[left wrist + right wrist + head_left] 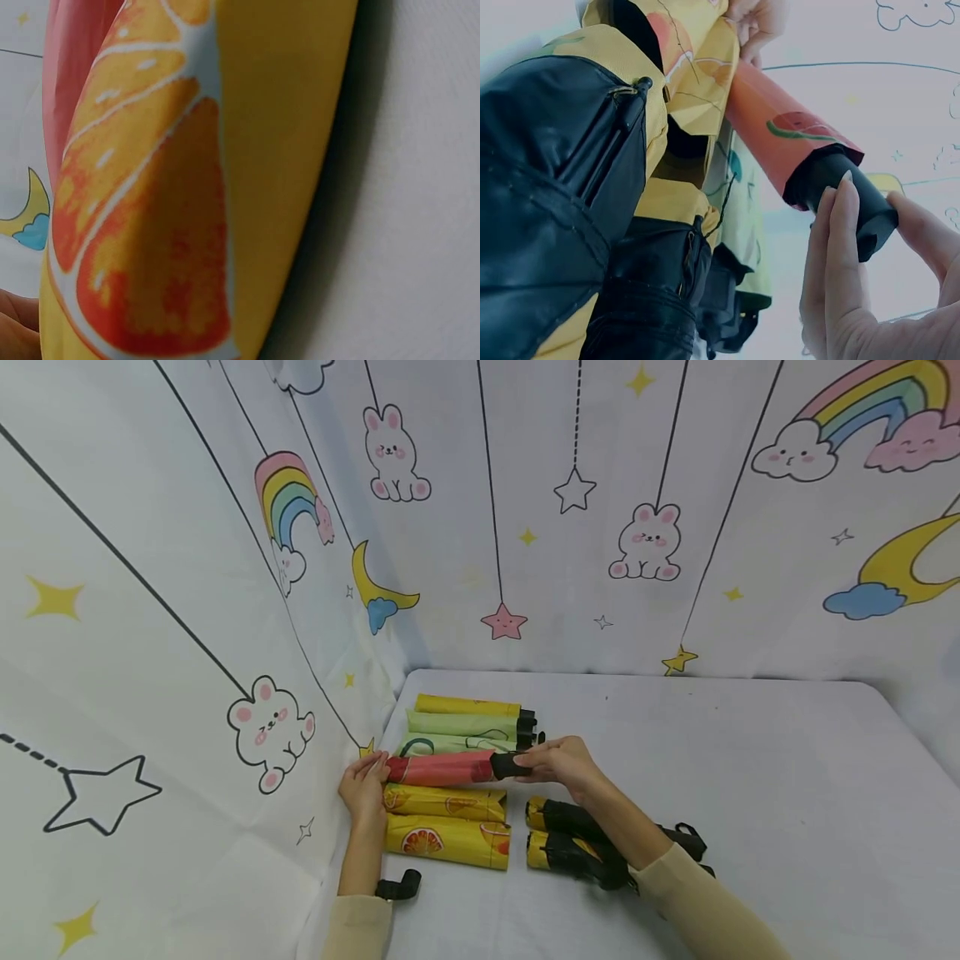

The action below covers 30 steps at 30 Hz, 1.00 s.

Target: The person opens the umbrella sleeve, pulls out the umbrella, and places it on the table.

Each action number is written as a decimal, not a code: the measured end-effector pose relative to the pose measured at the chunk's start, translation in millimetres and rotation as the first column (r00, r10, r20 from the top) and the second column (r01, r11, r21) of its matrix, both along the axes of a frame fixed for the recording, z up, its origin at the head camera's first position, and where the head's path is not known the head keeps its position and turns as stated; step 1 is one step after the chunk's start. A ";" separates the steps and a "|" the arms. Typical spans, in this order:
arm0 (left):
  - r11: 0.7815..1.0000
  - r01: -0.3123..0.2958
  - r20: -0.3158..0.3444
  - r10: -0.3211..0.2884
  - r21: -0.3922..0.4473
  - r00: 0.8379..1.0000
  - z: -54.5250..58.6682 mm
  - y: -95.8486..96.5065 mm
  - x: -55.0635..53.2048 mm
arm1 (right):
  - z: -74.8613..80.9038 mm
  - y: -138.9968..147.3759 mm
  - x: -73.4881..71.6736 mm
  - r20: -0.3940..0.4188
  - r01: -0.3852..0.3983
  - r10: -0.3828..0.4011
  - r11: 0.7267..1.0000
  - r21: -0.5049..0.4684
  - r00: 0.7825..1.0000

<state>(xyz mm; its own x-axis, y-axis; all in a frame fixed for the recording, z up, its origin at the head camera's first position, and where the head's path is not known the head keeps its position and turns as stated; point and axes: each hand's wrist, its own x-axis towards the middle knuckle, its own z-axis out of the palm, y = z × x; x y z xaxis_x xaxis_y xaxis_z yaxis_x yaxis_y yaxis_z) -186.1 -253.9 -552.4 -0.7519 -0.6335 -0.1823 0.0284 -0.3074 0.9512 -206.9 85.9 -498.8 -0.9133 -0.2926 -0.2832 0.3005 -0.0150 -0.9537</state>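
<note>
A folded umbrella in a red sleeve [450, 769] lies crosswise between my two hands. My right hand [562, 766] pinches its black handle [840, 187] between thumb and fingertips. At the other end, the fingers of my left hand [365, 787] hold the tip of the red sleeve. Just in front are two yellow sleeves with orange slices, the upper one [446, 803] and the lower one [457, 842]; dark openings show at their ends in the right wrist view. Behind the red umbrella are two light green umbrellas [461, 723] and a yellow one [468, 704], with black handles.
Two black folded umbrellas [573, 852] with yellow ends lie under and beside my right forearm. The white table [787, 777] extends to the right. A patterned white curtain [247, 827] stands close along the left edge, another [570, 635] behind. My left wrist carries a black device [401, 885].
</note>
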 end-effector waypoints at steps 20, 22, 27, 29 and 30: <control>1.000 0.011 0.007 -0.011 0.017 1.000 2.0 1.0 0.1 | 2.1 13.3 5.7 0.017 0.048 -0.047 0.997 -0.066 0.999; 1.000 0.014 0.008 -0.014 0.017 1.000 2.6 0.9 -0.1 | 3.2 14.5 6.1 0.016 0.051 -0.050 0.997 -0.066 0.999; 1.000 0.008 0.004 -0.008 0.023 1.000 3.4 1.0 -0.5 | 6.2 18.1 8.6 0.016 0.058 -0.057 0.997 -0.050 0.998; 1.000 0.004 0.003 -0.004 0.020 1.000 3.3 1.0 -0.7 | 6.5 19.7 9.3 0.015 0.063 -0.062 0.997 -0.049 0.998; 1.000 0.003 0.001 -0.003 0.020 1.000 3.0 0.8 -0.7 | 6.5 20.5 9.6 0.014 0.065 -0.065 0.996 -0.053 0.998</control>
